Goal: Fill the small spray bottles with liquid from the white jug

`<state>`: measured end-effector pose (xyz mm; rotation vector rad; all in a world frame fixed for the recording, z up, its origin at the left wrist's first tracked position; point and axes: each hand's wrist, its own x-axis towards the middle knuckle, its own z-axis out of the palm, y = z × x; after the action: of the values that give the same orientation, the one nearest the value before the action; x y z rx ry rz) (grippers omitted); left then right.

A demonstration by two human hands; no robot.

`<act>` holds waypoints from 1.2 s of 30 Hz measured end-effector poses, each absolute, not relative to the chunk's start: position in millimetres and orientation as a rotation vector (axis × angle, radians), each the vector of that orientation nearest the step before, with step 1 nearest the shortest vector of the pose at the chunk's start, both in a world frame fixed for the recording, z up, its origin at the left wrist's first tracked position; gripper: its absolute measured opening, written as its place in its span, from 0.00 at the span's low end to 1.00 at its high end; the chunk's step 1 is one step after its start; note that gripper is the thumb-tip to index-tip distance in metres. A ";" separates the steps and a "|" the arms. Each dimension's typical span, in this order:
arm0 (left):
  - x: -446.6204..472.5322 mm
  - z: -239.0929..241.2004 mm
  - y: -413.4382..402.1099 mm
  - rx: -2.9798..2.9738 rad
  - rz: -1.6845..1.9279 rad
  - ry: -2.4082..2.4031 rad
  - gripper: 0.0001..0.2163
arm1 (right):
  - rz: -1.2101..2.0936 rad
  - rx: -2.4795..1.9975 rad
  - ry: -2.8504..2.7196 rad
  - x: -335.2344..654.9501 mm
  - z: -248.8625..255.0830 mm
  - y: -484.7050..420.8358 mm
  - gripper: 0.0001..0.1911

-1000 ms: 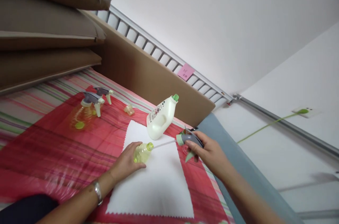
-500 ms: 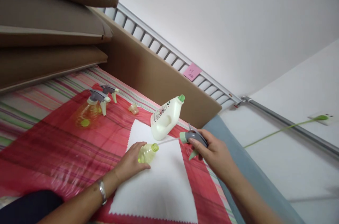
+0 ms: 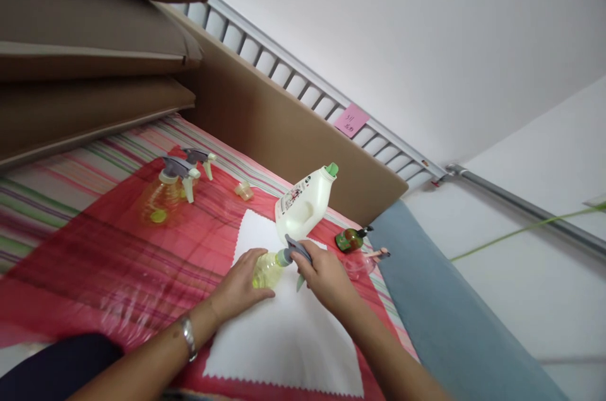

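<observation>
My left hand [image 3: 243, 285] is wrapped round a clear, yellowish spray bottle [image 3: 268, 270] above a white cloth [image 3: 288, 338] with zigzag edges. With my right hand [image 3: 319, 271] I grip a grey and pale green trigger spray head [image 3: 285, 256], whose collar sits at the bottle's mouth. Its tube no longer shows outside the bottle. Whether the collar is screwed on, I cannot tell. Just beyond my hands stands a white jug [image 3: 305, 202] with a green spout, at the cloth's far edge.
Two spray bottles [image 3: 163, 199] with grey heads stand at the left on the red sheet [image 3: 108, 256]. A small translucent cup [image 3: 244, 191] lies behind. To the right are a dark green pump bottle [image 3: 349, 240] and a pink bottle [image 3: 360, 264]. A brown board [image 3: 265, 117] closes the back.
My right hand has moved left with the spray head, bringing it onto the bottle's mouth, and the tube has gone inside. The green and pink bottles at the right have come into sight.
</observation>
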<state>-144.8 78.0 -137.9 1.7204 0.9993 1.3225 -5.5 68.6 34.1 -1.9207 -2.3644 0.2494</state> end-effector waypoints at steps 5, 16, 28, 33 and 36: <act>-144.9 -138.4 79.0 1.714 1.285 1.004 0.32 | 0.187 -1.928 -2.408 -7.7 37.4 73.5 0.15; -145.9 -137.2 76.8 1.744 1.290 0.985 0.32 | 0.218 -1.992 -2.376 -9.5 37.8 73.2 0.13; -144.9 -141.3 77.8 1.756 1.295 1.009 0.32 | 0.212 -2.013 -2.346 -9.2 32.6 73.6 0.13; -146.6 -125.3 78.1 1.739 1.405 1.051 0.30 | 0.202 -2.017 -2.339 -12.5 34.3 71.8 0.13; -145.1 -103.8 80.4 1.711 1.463 1.048 0.25 | 0.208 -2.009 -2.335 -14.0 35.3 70.0 0.12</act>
<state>-145.1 80.4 -103.8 1.7108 1.0477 1.4628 -14.0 70.0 35.3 -2.0091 -2.3347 0.2081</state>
